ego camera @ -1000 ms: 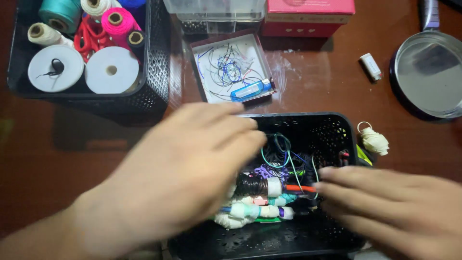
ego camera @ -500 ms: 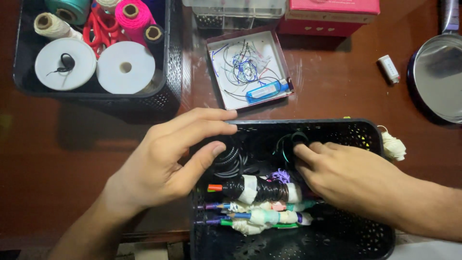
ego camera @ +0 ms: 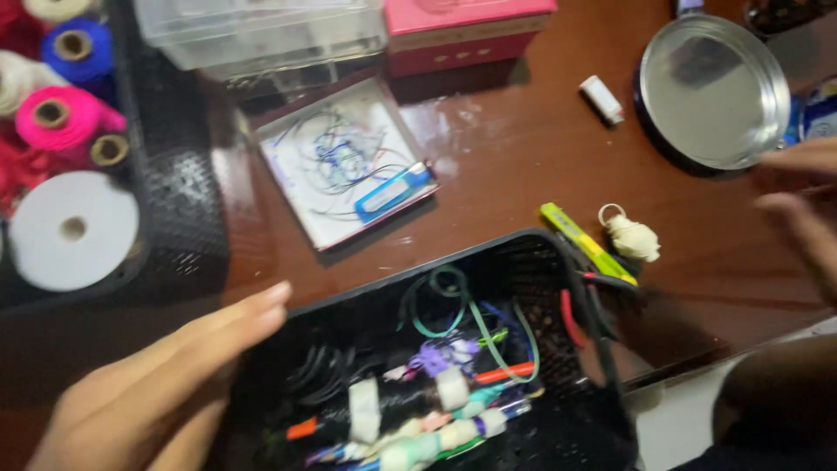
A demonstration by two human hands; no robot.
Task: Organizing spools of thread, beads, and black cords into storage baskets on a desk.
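A: Where are the hands?

B: The left hand [ego camera: 157, 384] lies flat against the left rim of the near black basket [ego camera: 558, 253], fingers straight and together, clamped on nothing. The right hand [ego camera: 806, 209] is blurred at the right edge, near the round tin; its fingers look loosely spread, holding nothing, well apart from the basket.

A: What is in that basket?

B: It sits at the near edge of the wooden counter [ego camera: 523, 139]. Inside lies a bundle of pens or markers [ego camera: 410, 427] wrapped with pale tape, a loop of green cord [ego camera: 453, 305], a bit of purple thread [ego camera: 432, 358] and some dark coils on the left. Red and black wires [ego camera: 593, 292] hang over its right rim.

A: And outside it?

B: Just beside the right rim lie a yellow-green tool [ego camera: 584, 240] and a small cream knot of string [ego camera: 632, 237]. Farther back, a shallow clear tray [ego camera: 344, 170] holds tangled thin threads and a blue flat piece [ego camera: 392, 192].

A: The other containers?

B: A second black basket [ego camera: 179, 201] on the left holds spools: a big white roll [ego camera: 70, 231], pink [ego camera: 65, 122], blue [ego camera: 74, 48] and cream ones. Behind stand a clear plastic box [ego camera: 261, 30] and a pink box [ego camera: 471, 26]. The round tin [ego camera: 711, 92] at the right shows a bare metal bottom, with a small white cap-like piece [ego camera: 602, 98] to its left.
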